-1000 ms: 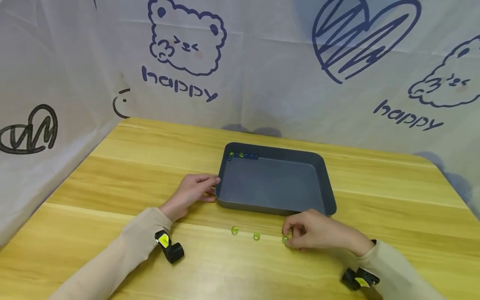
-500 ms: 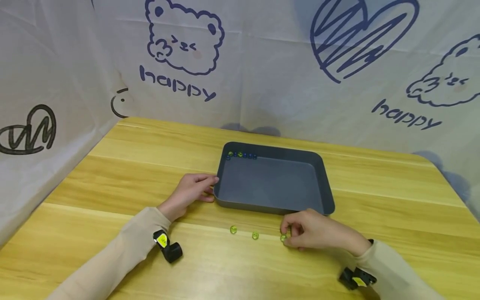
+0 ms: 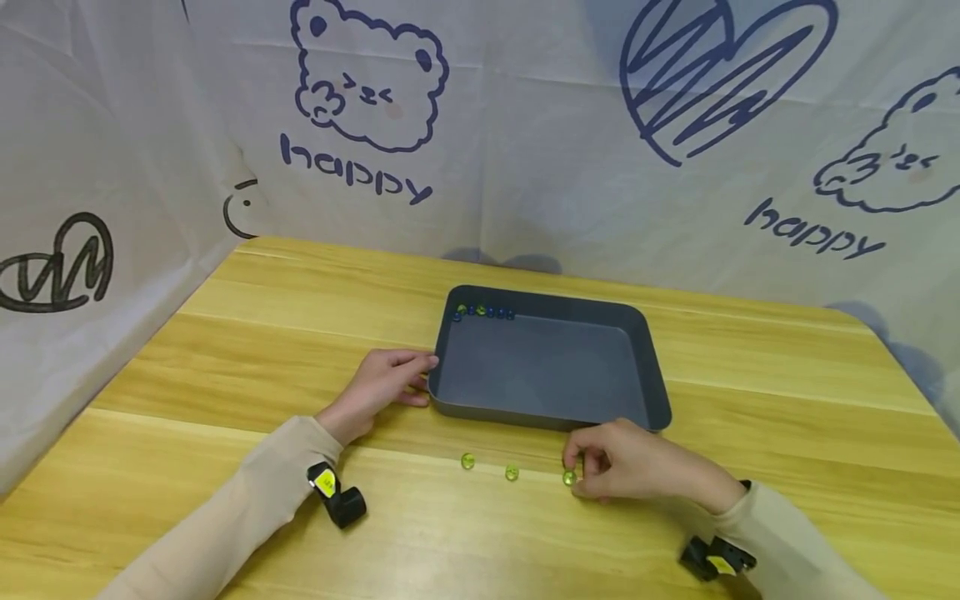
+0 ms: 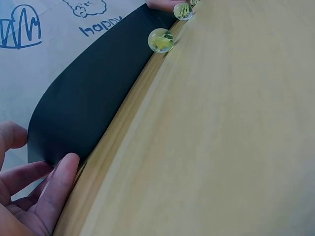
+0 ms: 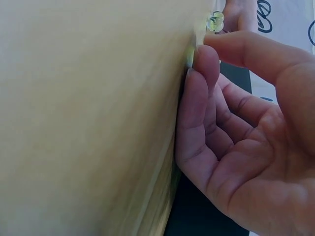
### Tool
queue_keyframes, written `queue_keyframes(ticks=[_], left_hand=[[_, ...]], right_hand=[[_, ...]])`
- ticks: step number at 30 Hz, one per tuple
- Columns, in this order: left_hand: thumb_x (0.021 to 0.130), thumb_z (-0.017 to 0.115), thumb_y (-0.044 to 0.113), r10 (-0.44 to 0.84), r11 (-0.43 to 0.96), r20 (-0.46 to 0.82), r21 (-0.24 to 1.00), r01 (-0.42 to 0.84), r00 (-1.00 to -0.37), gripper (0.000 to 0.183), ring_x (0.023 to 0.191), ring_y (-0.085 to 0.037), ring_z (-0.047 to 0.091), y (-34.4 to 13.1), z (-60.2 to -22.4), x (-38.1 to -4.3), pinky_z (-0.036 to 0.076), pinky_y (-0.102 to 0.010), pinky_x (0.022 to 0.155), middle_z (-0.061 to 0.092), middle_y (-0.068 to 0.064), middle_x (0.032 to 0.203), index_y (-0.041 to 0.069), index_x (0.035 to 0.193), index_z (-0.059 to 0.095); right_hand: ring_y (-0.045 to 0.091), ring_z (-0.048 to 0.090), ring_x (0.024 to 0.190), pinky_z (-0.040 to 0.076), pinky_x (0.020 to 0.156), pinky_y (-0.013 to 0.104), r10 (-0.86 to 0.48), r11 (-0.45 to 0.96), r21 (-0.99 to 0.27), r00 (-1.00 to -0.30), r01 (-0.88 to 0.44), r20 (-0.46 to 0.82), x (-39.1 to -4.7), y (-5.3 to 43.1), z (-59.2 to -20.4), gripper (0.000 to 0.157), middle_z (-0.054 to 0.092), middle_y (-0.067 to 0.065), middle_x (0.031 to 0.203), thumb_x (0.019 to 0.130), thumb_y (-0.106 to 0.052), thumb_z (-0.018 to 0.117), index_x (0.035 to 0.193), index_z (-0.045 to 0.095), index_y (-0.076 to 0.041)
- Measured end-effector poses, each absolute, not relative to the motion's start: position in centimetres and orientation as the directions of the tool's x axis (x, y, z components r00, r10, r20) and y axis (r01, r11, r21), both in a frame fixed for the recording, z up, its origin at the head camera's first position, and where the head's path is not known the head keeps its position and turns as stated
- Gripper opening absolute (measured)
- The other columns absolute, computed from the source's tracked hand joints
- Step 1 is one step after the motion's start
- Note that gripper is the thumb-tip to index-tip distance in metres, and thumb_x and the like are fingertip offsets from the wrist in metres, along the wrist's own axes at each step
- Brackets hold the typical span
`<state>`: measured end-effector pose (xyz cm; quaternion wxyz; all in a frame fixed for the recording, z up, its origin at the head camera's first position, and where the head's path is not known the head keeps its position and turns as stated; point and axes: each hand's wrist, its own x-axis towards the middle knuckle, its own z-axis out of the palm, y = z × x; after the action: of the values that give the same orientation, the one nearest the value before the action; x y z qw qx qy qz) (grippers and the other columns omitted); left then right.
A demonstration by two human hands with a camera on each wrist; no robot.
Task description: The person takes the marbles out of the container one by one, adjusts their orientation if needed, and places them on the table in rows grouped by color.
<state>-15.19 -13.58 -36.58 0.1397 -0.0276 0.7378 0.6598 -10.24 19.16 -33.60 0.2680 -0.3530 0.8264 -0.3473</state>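
Three clear marbles with yellow-green swirls lie spaced in a row on the wooden table, in front of a dark grey tray. The left marble (image 3: 468, 461) and middle marble (image 3: 512, 472) stand apart from both hands. My right hand (image 3: 626, 462) pinches the right-hand marble (image 3: 569, 477) at the table surface between thumb and forefinger; its other fingers are curled. In the right wrist view these fingertips mostly hide it. My left hand (image 3: 382, 383) touches the tray (image 3: 540, 367) at its left side near the front corner, its fingers fairly straight against the outer wall (image 4: 93, 93).
Inside the tray, several dark blue marbles (image 3: 501, 314) and two yellow-green marbles (image 3: 482, 310) line the back left corner. A white cloth (image 3: 525, 167) with drawings hangs behind the table (image 3: 300, 283). Both wrists wear black cameras (image 3: 347, 506).
Both hands and the tray stay almost still. Slightly more of the right-hand marble shows at my right fingertips than a second ago.
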Motion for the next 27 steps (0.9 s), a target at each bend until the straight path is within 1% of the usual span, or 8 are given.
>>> queue_keyframes(ticks=[9,19,27], left_hand=[[0.098,0.057,0.014,0.144,0.129,-0.239,0.967,-0.221,-0.960,0.034,0.074,-0.013,0.062,-13.48,-36.78,-15.15,0.060,-0.027,0.066,0.064,-0.017,0.104,-0.009,0.123,0.061],[0.098,0.056,0.014,0.140,0.136,-0.239,0.966,-0.220,-0.961,0.035,0.074,-0.013,0.062,-13.58,-36.65,-15.23,0.060,-0.027,0.066,0.064,-0.018,0.106,-0.009,0.124,0.061],[0.098,0.057,0.014,0.139,0.131,-0.240,0.966,-0.222,-0.961,0.035,0.073,-0.012,0.062,-13.56,-36.63,-15.24,0.060,-0.027,0.065,0.065,-0.016,0.103,-0.010,0.123,0.060]], right_hand=[[0.002,0.050,0.054,0.046,0.054,0.020,-0.751,0.548,-0.743,-0.617,-0.384,-0.235,-10.09,19.16,-33.25,0.013,0.059,-0.013,0.067,0.086,-0.012,0.072,0.095,0.063,-0.014],[0.002,0.051,0.054,0.046,0.057,0.020,-0.729,0.588,-0.714,-0.632,-0.380,-0.264,-10.19,19.05,-33.37,0.014,0.059,-0.012,0.066,0.085,-0.012,0.072,0.095,0.062,-0.016],[0.003,0.052,0.052,0.044,0.052,0.019,-0.737,0.570,-0.724,-0.630,-0.388,-0.243,-10.26,19.06,-33.37,0.011,0.058,-0.012,0.065,0.087,-0.014,0.071,0.095,0.062,-0.015]])
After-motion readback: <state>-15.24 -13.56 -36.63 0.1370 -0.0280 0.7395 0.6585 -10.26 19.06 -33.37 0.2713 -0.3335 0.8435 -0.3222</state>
